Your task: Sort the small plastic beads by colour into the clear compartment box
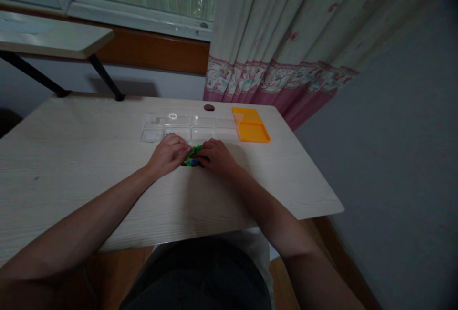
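Note:
A small panel of green, blue, yellow and dark pieces lies on the table between my hands; the pieces are too small to name. My left hand is closed, thumb and fingertips at the panel's left edge. From the other side my right hand bends over the panel with its fingers closed, and whatever tiny thing may be in the fingertips is hidden. Just behind both hands stands a clear plastic compartment tray, with a few blue bits in a front compartment near my left hand.
An orange tray sits to the right, partly under a corner of the clear tray. A dark oval marks the table's back edge. The pale wooden table carries a raised shelf at back left. A curtain hangs behind.

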The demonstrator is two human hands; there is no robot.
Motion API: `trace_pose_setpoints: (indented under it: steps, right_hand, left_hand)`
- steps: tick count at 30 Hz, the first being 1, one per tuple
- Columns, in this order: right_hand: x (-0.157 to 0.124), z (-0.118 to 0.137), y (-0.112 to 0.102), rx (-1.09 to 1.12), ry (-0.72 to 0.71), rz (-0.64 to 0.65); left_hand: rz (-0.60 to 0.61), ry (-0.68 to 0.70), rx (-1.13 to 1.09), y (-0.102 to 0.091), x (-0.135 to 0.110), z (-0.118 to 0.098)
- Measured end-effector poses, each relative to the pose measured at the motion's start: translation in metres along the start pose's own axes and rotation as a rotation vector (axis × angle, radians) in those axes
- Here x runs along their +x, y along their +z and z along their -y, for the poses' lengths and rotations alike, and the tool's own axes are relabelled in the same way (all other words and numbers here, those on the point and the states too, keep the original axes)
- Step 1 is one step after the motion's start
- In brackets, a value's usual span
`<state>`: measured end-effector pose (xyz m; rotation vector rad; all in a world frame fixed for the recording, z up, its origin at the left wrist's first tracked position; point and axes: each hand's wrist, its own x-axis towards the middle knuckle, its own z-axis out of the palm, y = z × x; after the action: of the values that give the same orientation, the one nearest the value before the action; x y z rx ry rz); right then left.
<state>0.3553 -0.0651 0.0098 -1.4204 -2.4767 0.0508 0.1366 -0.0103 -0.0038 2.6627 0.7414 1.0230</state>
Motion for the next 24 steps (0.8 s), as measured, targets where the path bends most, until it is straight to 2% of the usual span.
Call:
trace_pose_setpoints:
  steps: [7, 14, 18, 24]
  right_hand:
    - [0.0007, 0.0025, -0.0005, 0.007, 0.012, 0.001]
    - [0.0002, -0.0034, 0.0044, 0.108, 0.011, -0.065]
    - [0.0031, -0.0069, 0.0059, 0.252, 0.035, -0.095]
    - [0.0046, -0.0064, -0.0014, 0.574, 0.218, -0.125]
  left_hand:
    - [-0.01, 0.016, -0.016, -0.0007, 0.0, -0.0007]
    - [0.015, 0.005, -0.023, -0.0006, 0.0002, -0.0001]
    - [0.013, -0.012, -0.055, -0.0012, -0.0001, -0.0008]
    - [0.055, 0.016, -0.062, -0.0017, -0.001, -0.0016]
